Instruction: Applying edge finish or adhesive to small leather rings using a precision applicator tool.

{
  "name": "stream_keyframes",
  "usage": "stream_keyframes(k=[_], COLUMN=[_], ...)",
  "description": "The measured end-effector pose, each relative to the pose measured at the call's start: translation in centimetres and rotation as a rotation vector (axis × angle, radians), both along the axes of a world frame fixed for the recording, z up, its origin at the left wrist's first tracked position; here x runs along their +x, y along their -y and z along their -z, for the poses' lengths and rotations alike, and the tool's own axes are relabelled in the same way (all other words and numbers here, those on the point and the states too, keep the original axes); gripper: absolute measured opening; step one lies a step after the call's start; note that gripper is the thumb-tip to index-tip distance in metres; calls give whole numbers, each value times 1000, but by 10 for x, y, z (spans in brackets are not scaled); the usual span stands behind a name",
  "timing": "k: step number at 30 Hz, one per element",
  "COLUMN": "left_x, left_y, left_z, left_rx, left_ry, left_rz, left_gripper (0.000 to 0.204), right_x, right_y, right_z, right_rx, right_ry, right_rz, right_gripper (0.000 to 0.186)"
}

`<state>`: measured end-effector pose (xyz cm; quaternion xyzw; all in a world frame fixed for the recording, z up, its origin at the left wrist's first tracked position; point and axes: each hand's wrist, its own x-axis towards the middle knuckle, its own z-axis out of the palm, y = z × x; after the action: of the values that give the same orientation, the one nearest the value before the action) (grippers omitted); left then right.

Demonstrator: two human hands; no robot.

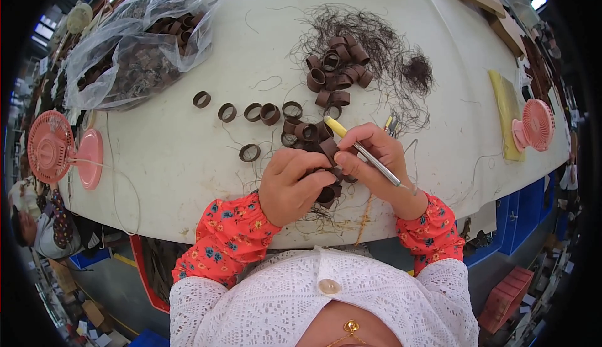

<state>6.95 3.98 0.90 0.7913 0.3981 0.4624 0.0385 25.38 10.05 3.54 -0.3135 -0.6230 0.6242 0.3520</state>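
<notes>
1. The pale worktop spreads beneath both grips.
2. A clear plastic bag of brown rings lies beyond the left grip, off to its left.
3. Loose dark threads spread beyond the right grip.
4. A pink fan stands well left of the left grip.
5. Left grip: fingers curled at a ring; I cannot tell whether they close on it.
6. Right grip: closed around the slim tool.
7. A heap of rings sits beyond both grips.
8. Slim silver tool, yellow end pointing away, slants across the right grip.
9. Brown ring, between the two grips' fingertips.
</notes>
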Motion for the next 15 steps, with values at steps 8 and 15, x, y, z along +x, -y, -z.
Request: stream_keyframes(k=[8,15], left_x=[-3,-6], left_y=[0,0], left_z=[-12,-1], left_rx=[-410,-530], left_ry=[443,471], left_rz=[-40,47], left_gripper=[24,18], right_x=[-3,-1], right_y=[3,2], right_z=[4,10], right_rx=[176,369], right_ry=[-102,-85], right_rz=[57,-30], right_gripper=[11,12])
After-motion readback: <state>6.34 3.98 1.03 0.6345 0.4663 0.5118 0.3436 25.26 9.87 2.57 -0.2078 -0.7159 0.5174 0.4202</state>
